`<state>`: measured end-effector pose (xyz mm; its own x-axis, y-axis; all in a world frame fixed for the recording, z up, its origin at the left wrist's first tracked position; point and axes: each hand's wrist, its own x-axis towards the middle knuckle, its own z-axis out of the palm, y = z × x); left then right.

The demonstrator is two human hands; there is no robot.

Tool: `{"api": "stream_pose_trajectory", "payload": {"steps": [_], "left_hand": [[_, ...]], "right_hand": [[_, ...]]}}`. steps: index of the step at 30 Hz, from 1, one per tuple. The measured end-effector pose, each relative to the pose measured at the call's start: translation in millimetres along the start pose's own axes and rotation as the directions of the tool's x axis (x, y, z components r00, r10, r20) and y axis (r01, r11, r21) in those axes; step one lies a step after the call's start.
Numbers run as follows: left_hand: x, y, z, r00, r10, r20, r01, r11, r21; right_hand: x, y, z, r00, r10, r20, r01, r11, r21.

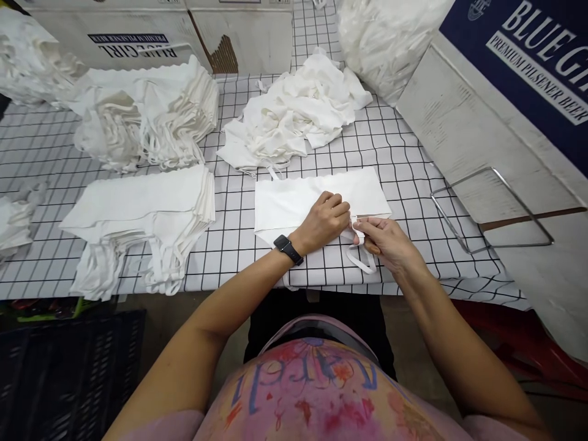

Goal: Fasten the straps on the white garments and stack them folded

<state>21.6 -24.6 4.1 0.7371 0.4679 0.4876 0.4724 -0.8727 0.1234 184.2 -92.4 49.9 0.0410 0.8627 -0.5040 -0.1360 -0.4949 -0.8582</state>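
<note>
A white strappy garment (282, 202) lies flat on the checked cloth in front of me. My left hand (325, 222), with a black watch on the wrist, rests over its lower edge with fingers curled. Beside it, my right hand (388, 242) pinches the garment's narrow white strap (362, 263) between thumb and fingers. Both hands meet at that strap near the garment's lower right part, and a loop of it hangs below them. The left fingertips are partly hidden, but they close on the strap too.
Neat stacks of similar white garments (133, 196) (179, 110) lie at left. Behind the work is a loose heap of white garments (298, 110). A large carton (459, 122) stands at right beside a bent metal wire frame (519, 211). Another carton (110, 37) sits at the back.
</note>
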Motion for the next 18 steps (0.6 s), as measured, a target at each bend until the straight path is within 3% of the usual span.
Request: {"api": "stream_pose_trajectory", "payload": {"steps": [5, 10, 18], "left_hand": [[0.1, 0.2, 1.8, 0.995, 0.055, -0.083, -0.052, 0.998, 0.033], [0.3, -0.2, 2.4, 0.986, 0.094, -0.135, -0.088, 0.995, 0.051], [-0.2, -1.4, 5.3, 0.997, 0.074, -0.003, -0.074, 0.997, -0.024]], "right_hand": [[-3.4, 3.2, 6.5, 0.991, -0.068, -0.119, 0.062, 0.996, -0.058], [0.5, 6.0, 6.7, 0.988, -0.113, -0.106, 0.102, 0.989, -0.102], [4.8, 4.5, 1.1, 0.998, -0.048, -0.051, 0.043, 0.994, -0.099]]}}
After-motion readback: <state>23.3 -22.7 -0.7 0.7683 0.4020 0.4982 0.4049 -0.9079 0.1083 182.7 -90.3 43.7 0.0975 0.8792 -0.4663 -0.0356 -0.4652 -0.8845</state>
